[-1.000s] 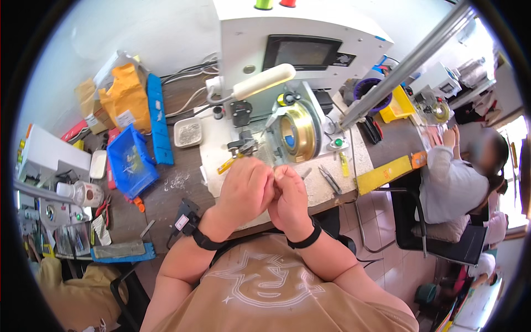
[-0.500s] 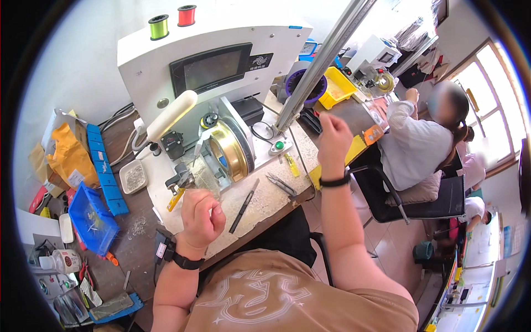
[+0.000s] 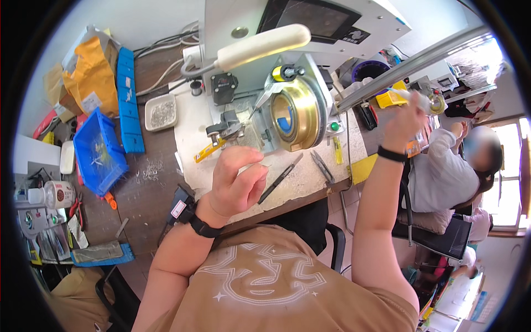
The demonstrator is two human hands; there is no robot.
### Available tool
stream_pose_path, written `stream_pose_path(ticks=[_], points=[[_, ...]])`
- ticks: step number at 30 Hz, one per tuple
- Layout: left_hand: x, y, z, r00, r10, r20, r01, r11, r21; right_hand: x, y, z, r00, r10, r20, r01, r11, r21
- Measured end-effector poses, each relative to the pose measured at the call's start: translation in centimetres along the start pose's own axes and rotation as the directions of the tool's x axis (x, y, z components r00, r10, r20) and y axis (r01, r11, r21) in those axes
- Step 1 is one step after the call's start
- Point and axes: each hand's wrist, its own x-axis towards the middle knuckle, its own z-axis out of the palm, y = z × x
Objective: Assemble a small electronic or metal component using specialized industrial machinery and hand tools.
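My left hand [image 3: 239, 180] is closed over the bench's front, thumb and fingertips together; a tiny thin piece seems to show at the tips, too small to name. Raised at the right, my right hand [image 3: 408, 123] is closed and blurred. A smeared whitish object with a bluish tip [image 3: 410, 99] shows at its fingers. Beyond my left hand stands a white machine [image 3: 232, 19] with a brass wheel [image 3: 298, 119] and a small metal clamp [image 3: 225, 128]. A black pen-shaped tool [image 3: 282, 177], metal tweezers [image 3: 323, 166] and a yellow-handled tool [image 3: 338, 150] lie on the worktop.
A lamp [image 3: 265, 46] arches over the machine. Left are a white dish [image 3: 161, 112], a blue bin [image 3: 88, 130] and a blue divided strip [image 3: 127, 99]. A metal post [image 3: 409, 69] slants across the right. Another person [image 3: 442, 171] sits beyond my right arm.
My view has shifted, so the bench sits differently in it. My right hand has gone farther right, and a whitish object now shows at it. My left thumb and fingers have changed shape.
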Motion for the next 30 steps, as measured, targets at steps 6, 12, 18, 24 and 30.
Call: stream_pose_path(ticks=[6, 12, 18, 24, 30], points=[[0.8, 0.2, -0.2, 0.999, -0.023, -0.033, 0.021, 0.999, -0.049, -11.4, -5.2, -5.8, 0.986, 0.061, 0.152, -0.13, 0.854, 0.504], [0.8, 0.0, -0.1, 0.997, -0.069, -0.027, 0.065, 0.991, -0.119, -24.4, -8.4, -4.5, 0.943, 0.053, 0.329, -0.215, 0.851, 0.48], [1.0, 0.1, -0.4, 0.998, -0.066, -0.007, 0.065, 0.993, -0.096, -28.0, -8.8, -3.3, 0.888, 0.023, 0.459, -0.206, 0.912, 0.354], [0.9, 0.2, -0.7, 0.996, -0.073, 0.057, 0.078, 0.993, -0.088, -28.4, -8.8, -3.3, 0.859, 0.024, 0.511, -0.228, 0.912, 0.34], [1.0, 0.1, -0.4, 0.998, -0.065, -0.018, 0.063, 0.993, -0.101, -28.5, -8.6, -3.4, 0.861, 0.057, 0.506, -0.264, 0.9, 0.348]])
